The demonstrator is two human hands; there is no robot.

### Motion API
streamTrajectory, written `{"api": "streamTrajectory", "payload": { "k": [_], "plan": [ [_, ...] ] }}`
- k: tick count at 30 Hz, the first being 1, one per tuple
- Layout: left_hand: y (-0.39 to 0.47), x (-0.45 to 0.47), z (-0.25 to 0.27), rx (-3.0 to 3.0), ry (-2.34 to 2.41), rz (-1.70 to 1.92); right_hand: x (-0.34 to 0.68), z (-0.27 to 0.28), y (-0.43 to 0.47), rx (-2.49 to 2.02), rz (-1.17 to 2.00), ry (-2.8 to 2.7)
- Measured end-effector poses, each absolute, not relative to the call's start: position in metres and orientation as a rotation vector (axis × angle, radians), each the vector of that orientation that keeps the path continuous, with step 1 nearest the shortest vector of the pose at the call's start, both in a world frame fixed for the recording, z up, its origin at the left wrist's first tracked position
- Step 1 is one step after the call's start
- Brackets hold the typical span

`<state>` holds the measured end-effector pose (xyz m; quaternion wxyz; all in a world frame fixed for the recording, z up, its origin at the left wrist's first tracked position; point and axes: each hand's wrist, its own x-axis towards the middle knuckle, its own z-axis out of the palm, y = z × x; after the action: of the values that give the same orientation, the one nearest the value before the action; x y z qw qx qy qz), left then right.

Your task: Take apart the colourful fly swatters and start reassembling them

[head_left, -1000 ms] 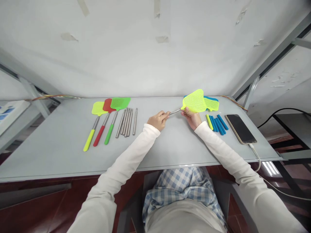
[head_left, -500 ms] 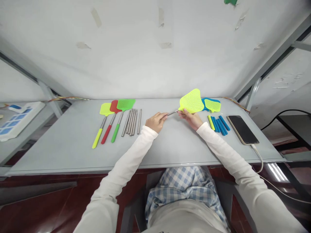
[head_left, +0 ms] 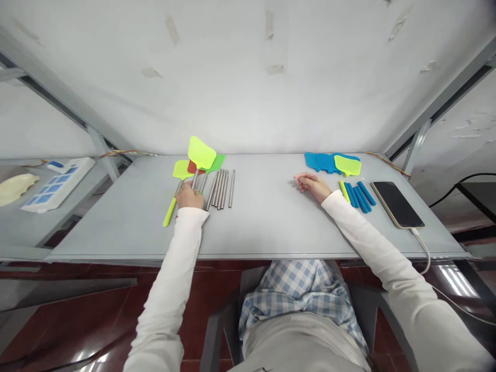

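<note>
My left hand (head_left: 189, 196) is closed around the metal rod of a yellow-green fly swatter (head_left: 201, 153), whose perforated head points up toward the wall. It is over a row of swatters: a yellow one (head_left: 181, 169), a red one (head_left: 192, 166) and a green one (head_left: 217, 163), partly covered by the hand and the held swatter. Several bare metal rods (head_left: 221, 190) lie just right of that hand. My right hand (head_left: 313, 186) holds nothing, its fingers loosely bent and apart, in front of blue swatter heads (head_left: 323, 161) and a yellow head (head_left: 347, 166).
Blue grip tubes (head_left: 361, 199) and a yellow grip tube (head_left: 344, 192) lie beside my right sleeve. Farther right is a phone (head_left: 399, 205) with a white cable plugged in. A white case with blue compartments (head_left: 58, 186) stands on the left-hand surface.
My left hand has carried the yellow-green swatter leftward to the row of swatters. My right hand has let go of its head and stays on the right. The view has shifted slightly.
</note>
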<state>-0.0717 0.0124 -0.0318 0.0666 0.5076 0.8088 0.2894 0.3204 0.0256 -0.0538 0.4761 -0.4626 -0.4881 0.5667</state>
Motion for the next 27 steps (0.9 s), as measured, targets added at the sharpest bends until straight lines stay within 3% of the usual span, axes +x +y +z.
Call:
{"api": "streamTrajectory", "payload": {
  "k": [3,9,16,27],
  "plan": [
    [0.016,-0.065,-0.036,1.556,2.456,0.771,0.322,-0.056,0.026,-1.131,1.385,-1.187],
    [0.016,-0.057,-0.048,1.716,2.407,0.928,0.324,-0.057,0.027,-1.129,1.398,-1.208],
    [0.022,-0.055,-0.06,1.763,2.486,0.76,0.323,-0.055,0.027,-1.137,1.403,-1.227],
    [-0.005,-0.012,-0.047,1.98,2.432,0.748,0.324,-0.058,0.028,-1.131,1.41,-1.252]
  ]
}}
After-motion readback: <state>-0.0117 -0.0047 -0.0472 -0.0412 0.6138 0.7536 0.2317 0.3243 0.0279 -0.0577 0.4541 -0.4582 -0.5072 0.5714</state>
